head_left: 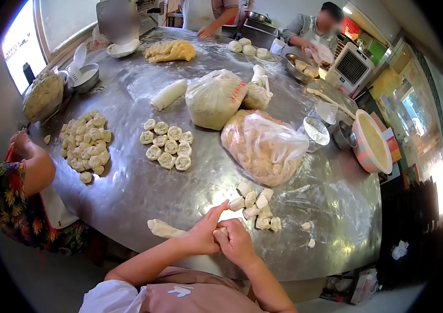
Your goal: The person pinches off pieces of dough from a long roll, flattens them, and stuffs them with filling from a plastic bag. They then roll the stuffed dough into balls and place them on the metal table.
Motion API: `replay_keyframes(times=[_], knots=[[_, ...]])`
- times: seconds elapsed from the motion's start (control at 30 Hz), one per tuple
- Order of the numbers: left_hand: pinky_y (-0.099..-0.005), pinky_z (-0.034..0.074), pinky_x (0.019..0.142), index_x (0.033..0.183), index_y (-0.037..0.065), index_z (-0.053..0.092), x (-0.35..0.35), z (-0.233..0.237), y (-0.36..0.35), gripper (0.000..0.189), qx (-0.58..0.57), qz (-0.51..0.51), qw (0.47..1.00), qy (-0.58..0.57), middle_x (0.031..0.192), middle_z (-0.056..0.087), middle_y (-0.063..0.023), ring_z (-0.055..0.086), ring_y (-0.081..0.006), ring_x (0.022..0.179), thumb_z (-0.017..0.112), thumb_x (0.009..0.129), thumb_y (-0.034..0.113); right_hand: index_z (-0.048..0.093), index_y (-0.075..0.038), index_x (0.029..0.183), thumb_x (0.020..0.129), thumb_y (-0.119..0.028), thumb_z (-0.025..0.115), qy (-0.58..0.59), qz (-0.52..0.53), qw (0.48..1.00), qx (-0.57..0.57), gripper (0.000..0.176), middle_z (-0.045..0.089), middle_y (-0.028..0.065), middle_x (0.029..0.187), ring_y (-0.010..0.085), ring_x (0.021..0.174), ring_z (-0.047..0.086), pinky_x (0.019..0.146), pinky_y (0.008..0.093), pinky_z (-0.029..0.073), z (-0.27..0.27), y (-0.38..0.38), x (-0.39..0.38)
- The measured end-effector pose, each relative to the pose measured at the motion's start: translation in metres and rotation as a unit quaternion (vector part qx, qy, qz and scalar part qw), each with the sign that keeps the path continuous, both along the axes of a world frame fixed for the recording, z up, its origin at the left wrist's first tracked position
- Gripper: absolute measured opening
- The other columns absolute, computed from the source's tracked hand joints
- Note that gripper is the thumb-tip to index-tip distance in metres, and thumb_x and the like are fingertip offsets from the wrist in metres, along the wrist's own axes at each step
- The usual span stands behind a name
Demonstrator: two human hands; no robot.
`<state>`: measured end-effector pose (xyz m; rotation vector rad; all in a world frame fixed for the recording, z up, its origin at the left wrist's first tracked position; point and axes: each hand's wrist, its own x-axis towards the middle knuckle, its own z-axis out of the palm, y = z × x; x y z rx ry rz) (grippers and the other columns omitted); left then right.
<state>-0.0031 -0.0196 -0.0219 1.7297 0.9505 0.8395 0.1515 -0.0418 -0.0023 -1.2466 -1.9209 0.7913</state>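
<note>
Nearest the camera, both hands are closed together over a small pale lump of soft dough point(223, 231), held just above the near edge of the floured round steel table point(143, 193). The left hand point(200, 237) is curled, with its forefinger stretched over the top of the lump. The right hand point(238, 242) is cupped against it from the other side, so the lump is grasped by both and mostly hidden.

The step is judged to be the pinching and shaping of this lump. It would be done well with light, even fingertip pressure. The lump should be turned a little between pinches so that no side is thinned or torn.

So little of the lump shows that its long axis cannot be told. Just left of the left hand, a pale tapering rope of dough point(163, 228) lies on the table. Its long axis runs roughly left to right, with the rounded end pointed leftward and the other end lost under the left hand.

Just beyond the hands, a cluster of small cut white dough chunks point(255, 206) is seen. Farther off lie a filled clear plastic bag point(263, 148) and a group of folded pale dough rounds point(167, 145).
</note>
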Motion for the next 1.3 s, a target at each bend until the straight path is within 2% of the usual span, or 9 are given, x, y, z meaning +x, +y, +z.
replay_keyframes(times=[0.13,0.23,0.63,0.77,0.9,1.03,1.07,1.17,1.3], knots=[[-0.0412,0.048,0.086,0.122,0.008,0.053,-0.008,-0.009,-0.004,0.052,-0.024,-0.036,0.995,0.095,0.115,0.060,-0.0196,0.059,-0.0385,0.101,0.068,0.073,0.015,0.059,-0.003,0.092,0.086,-0.017,0.067,0.009,-0.055,0.997,0.056,0.017,0.056,0.0111,0.081,0.0282,0.071,0.057,0.062,0.0354,0.047,0.002,0.001,-0.005],[-0.0424,0.050,0.076,0.104,0.009,0.061,-0.002,-0.007,-0.006,0.032,-0.040,0.001,0.996,0.084,0.091,0.066,-0.0177,0.062,-0.0396,0.087,0.067,0.073,0.016,0.059,-0.004,0.092,0.085,-0.018,0.069,0.008,-0.059,0.990,0.126,0.018,0.056,0.0120,0.082,0.0289,0.069,0.057,0.060,0.0360,0.047,0.000,0.002,-0.009],[-0.0426,0.049,0.065,0.090,0.006,0.064,-0.002,0.008,-0.009,0.016,-0.033,-0.009,0.989,0.144,0.081,0.065,-0.0189,0.062,-0.0394,0.077,0.064,0.076,0.013,0.057,-0.005,0.081,0.080,-0.014,0.072,-0.026,-0.132,0.977,0.168,0.018,0.054,0.0128,0.072,0.0310,0.060,0.055,0.052,0.0385,0.044,0.003,0.004,-0.017],[-0.0403,0.050,0.068,0.088,0.004,0.065,0.002,0.004,-0.013,0.018,-0.025,0.018,0.997,0.076,0.084,0.065,-0.0184,0.063,-0.0378,0.077,0.070,0.077,0.017,0.057,-0.005,0.080,0.078,-0.011,0.072,-0.017,-0.162,0.971,0.177,0.017,0.054,0.0128,0.069,0.0305,0.059,0.055,0.053,0.0374,0.045,-0.012,0.016,-0.005],[-0.0389,0.050,0.069,0.087,0.006,0.066,0.005,0.044,-0.024,0.018,-0.029,-0.104,0.994,0.014,0.081,0.065,-0.0141,0.064,-0.0317,0.075,0.071,0.083,0.023,0.057,-0.005,0.082,0.078,-0.019,0.074,-0.123,-0.295,0.940,0.120,0.022,0.058,0.0126,0.077,0.0334,0.070,0.058,0.062,0.0420,0.047,-0.046,0.037,0.054],[-0.0425,0.051,0.069,0.113,0.013,0.057,0.019,0.029,-0.008,0.035,-0.040,-0.069,0.985,0.151,0.083,0.067,-0.0150,0.066,-0.0356,0.082,0.070,0.084,0.029,0.058,-0.004,0.089,0.080,-0.024,0.073,-0.115,-0.255,0.950,0.136,0.027,0.057,0.0140,0.083,0.0344,0.076,0.057,0.065,0.0414,0.047,-0.009,0.043,0.076],[-0.0465,0.051,0.074,0.130,0.017,0.044,0.026,0.026,-0.006,0.056,-0.077,-0.098,0.976,0.181,0.093,0.067,-0.0173,0.064,-0.0395,0.087,0.070,0.083,0.032,0.058,-0.003,0.103,0.083,-0.023,0.070,-0.125,-0.244,0.958,0.088,0.030,0.057,0.0159,0.096,0.0324,0.088,0.058,0.073,0.0394,0.048,-0.001,0.041,0.077],[-0.0448,0.050,0.079,0.141,0.016,0.034,0.044,0.014,-0.013,0.070,-0.041,-0.119,0.971,0.201,0.106,0.063,-0.0181,0.062,-0.0372,0.094,0.070,0.082,0.029,0.055,-0.003,0.117,0.086,-0.019,0.066,0.053,-0.218,0.974,0.001,0.037,0.054,0.0175,0.115,0.0302,0.100,0.057,0.084,0.0385,0.048,-0.004,0.042,0.078],[-0.0458,0.043,0.094,0.147,0.017,0.027,0.015,0.005,-0.017,0.086,-0.002,-0.171,0.964,0.205,0.130,0.049,-0.0185,0.051,-0.0387,0.117,0.074,0.076,0.028,0.051,-0.004,0.125,0.086,-0.018,0.065,-0.059,-0.224,0.970,0.076,0.044,0.051,0.0171,0.126,0.0301,0.109,0.054,0.095,0.0386,0.044,-0.008,0.024,0.095]])
